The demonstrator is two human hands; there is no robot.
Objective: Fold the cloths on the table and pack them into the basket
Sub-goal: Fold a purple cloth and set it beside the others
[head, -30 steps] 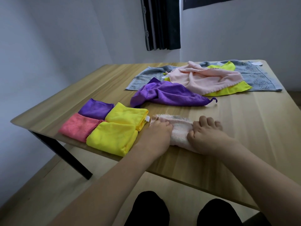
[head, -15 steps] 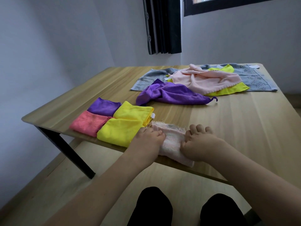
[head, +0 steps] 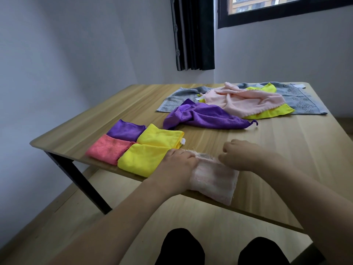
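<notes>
With four folded cloths (head: 137, 145) at centre left, my left hand (head: 176, 165) and right hand (head: 242, 157) pinch the pale pink cloth (head: 214, 178) at lower centre, while the unfolded heap (head: 229, 104) waits upper right, no basket visible

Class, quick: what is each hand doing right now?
Left hand: fingers curled, gripping the left edge of the pale pink cloth.
Right hand: fingers curled, at the cloth's far edge; grip cannot be told.
</notes>
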